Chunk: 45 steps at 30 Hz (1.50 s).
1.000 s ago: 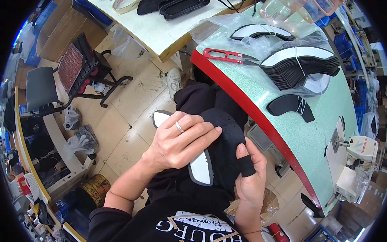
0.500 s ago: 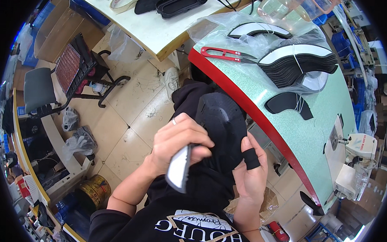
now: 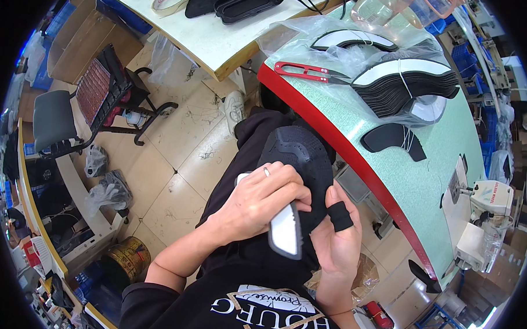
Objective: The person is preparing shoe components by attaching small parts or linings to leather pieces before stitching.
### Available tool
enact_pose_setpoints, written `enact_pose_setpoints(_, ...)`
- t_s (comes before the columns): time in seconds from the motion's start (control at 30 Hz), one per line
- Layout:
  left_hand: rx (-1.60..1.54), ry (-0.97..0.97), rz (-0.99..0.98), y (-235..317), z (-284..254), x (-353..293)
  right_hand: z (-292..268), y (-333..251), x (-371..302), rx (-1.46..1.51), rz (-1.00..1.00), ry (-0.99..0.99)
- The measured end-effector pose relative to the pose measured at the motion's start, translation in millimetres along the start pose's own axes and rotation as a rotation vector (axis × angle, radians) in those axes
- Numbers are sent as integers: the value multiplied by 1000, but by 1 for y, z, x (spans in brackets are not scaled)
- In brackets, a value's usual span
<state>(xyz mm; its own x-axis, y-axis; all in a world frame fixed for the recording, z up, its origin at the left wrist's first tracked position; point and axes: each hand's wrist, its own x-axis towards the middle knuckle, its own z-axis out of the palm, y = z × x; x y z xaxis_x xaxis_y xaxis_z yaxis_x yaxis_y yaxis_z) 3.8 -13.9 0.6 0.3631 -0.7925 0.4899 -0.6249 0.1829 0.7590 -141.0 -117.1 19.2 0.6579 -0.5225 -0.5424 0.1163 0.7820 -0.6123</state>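
Observation:
Over my lap is a black domed fabric piece (image 3: 296, 148) with a raised, seamed line across its upper part. My right hand (image 3: 337, 242), a black sleeve round one finger, grips its right edge. A curved foam pad (image 3: 285, 232), white-faced with a dark edge, is pinched in my left hand (image 3: 259, 202). The pad's lower end sticks out below my fingers, and another white bit shows past the knuckles. My left fingertips lie against the lower left of the black piece, and the pad's middle is hidden under that hand.
To the right, a green table (image 3: 444, 136) with a red edge bears red-handled thread snips (image 3: 304, 72), a tied stack of curved pads (image 3: 403, 82), a smaller black bundle (image 3: 395, 140) and a sewing machine (image 3: 488, 198). A chair (image 3: 59, 122) stands left; a white table (image 3: 221, 44) lies ahead.
My left hand has moved right and slightly up with the foam pad, from beside the black piece onto its lower part. The black piece has shifted slightly; my right hand keeps its grip.

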Motion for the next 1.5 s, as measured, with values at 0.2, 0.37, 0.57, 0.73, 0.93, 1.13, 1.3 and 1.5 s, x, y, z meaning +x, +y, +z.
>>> enact_pose_setpoints(0.2,-136,-157,-53,1,3,-5,6,-4,4,23,-41,6)
enact_pose_setpoints(0.37,-103,-2,-64,16,6,-5,3,-5,5,54,-44,6)
enact_pose_setpoints(0.57,109,-42,13,14,26,-12,-11,-4,5,137,15,-121)
enact_pose_setpoints(0.73,-338,-19,-186,16,16,-16,-8,-7,5,16,-80,-54)
enact_pose_setpoints(0.93,-62,340,-247,-13,-22,-11,-23,-18,8,43,-39,-66)
enact_pose_setpoints(1.13,82,411,-264,-16,-28,0,-30,-25,7,82,-2,-78)
enact_pose_setpoints(1.3,232,273,-13,-19,-18,2,-23,-26,5,57,39,-107)
enact_pose_setpoints(1.5,-6,321,-183,-28,-16,4,-21,-26,2,26,45,-167)
